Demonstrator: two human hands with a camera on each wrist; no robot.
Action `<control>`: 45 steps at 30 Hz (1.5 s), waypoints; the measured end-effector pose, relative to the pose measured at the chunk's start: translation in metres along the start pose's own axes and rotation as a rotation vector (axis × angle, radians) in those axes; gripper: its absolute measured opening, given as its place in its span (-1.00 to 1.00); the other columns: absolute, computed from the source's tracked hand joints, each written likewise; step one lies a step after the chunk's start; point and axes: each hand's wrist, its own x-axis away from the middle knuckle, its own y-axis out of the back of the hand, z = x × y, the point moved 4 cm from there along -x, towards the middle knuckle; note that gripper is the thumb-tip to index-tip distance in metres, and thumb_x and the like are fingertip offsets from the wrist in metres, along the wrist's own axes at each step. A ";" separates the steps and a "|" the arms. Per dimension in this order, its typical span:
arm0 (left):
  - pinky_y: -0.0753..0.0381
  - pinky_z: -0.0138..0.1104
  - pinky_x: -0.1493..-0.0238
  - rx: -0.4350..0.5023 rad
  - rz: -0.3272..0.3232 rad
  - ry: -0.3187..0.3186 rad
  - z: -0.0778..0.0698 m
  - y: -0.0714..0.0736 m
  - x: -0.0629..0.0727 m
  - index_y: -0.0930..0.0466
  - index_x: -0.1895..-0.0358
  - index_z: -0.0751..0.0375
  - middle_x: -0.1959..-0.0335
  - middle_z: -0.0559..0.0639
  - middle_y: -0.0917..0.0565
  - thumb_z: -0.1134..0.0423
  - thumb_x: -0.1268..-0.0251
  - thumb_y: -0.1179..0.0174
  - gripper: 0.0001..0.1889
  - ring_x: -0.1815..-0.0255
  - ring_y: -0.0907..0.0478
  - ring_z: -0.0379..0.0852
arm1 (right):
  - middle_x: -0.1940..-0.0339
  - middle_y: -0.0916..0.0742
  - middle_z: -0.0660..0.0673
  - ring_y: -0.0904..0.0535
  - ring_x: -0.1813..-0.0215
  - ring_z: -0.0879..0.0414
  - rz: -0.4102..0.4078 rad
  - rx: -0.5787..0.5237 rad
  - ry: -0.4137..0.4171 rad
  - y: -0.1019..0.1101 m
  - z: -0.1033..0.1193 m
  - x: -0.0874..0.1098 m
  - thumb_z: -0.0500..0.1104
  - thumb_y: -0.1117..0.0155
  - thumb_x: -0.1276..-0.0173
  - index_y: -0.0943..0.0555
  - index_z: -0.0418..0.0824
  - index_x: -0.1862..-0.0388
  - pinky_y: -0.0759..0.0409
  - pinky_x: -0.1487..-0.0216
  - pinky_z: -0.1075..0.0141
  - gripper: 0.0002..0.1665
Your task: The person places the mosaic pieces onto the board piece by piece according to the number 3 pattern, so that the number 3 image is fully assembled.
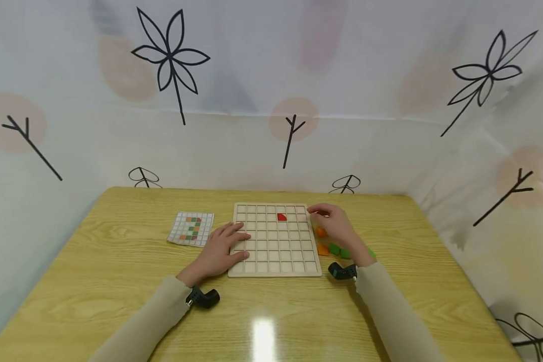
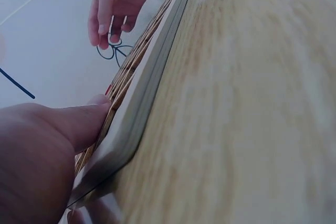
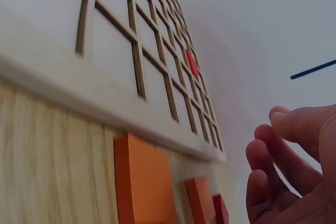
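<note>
A square wooden grid board (image 1: 271,272) lies flat on the table. One red piece with a cut corner (image 1: 282,217) sits in a cell near its far side. My left hand (image 1: 219,250) rests spread on the board's left edge, holding nothing; in the left wrist view its thumb (image 2: 84,121) lies on the rim. Over the far right corner hovers my right hand (image 1: 337,223), fingers loosely bent. The right wrist view shows nothing between its thumb and fingers (image 3: 262,156). Beside the board's right edge lie orange pieces (image 1: 323,250) and green pieces (image 1: 335,249), partly hidden by the right hand and wrist.
A paper card with a coloured grid pattern (image 1: 191,229) lies left of the board. In the right wrist view a red piece (image 3: 220,211) shows beyond the orange ones. Patterned fabric (image 1: 235,151) hangs behind the wooden table (image 1: 131,251).
</note>
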 end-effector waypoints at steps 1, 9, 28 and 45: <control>0.00 0.29 -0.38 -0.004 0.000 -0.002 0.000 0.000 0.000 -0.56 -0.29 0.08 -0.51 0.17 -0.27 -0.01 -0.40 -0.23 -0.53 -0.53 -0.06 0.28 | -0.11 -0.67 -0.21 -0.55 -0.08 -0.08 -0.004 0.023 -0.002 0.003 -0.002 0.002 -0.17 -0.17 -0.54 -0.66 -0.28 -0.14 -0.54 -0.05 0.09 -0.68; 0.01 0.27 -0.39 -0.011 0.016 0.001 0.001 -0.001 -0.001 -0.55 -0.30 0.06 -0.52 0.15 -0.26 -0.03 -0.42 -0.21 -0.53 -0.54 -0.05 0.26 | -0.05 -0.72 -0.16 -0.59 -0.01 -0.05 -0.010 0.127 0.017 0.025 -0.012 0.027 -0.17 -0.20 -0.52 -0.69 -0.23 -0.08 -0.56 0.04 0.09 -0.73; 0.04 0.25 -0.41 -0.021 0.027 0.002 -0.001 -0.002 -0.003 -0.54 -0.31 0.07 -0.53 0.14 -0.24 -0.03 -0.42 -0.20 -0.52 -0.55 -0.03 0.24 | 0.06 -0.73 -0.13 -0.66 0.12 0.08 0.064 0.215 0.091 0.046 -0.035 0.087 -0.29 -0.36 -0.37 -0.70 -0.26 -0.01 -0.64 0.14 0.31 -0.76; 0.02 0.25 -0.40 -0.034 0.024 0.011 0.000 -0.002 0.000 -0.54 -0.31 0.06 -0.53 0.14 -0.24 -0.05 -0.44 -0.18 -0.52 -0.55 -0.03 0.24 | -0.05 -0.68 -0.17 -0.61 -0.03 -0.02 0.273 0.247 0.124 0.054 -0.031 0.087 -0.41 -0.38 -0.28 -0.64 -0.27 -0.13 -0.61 0.02 0.25 -0.58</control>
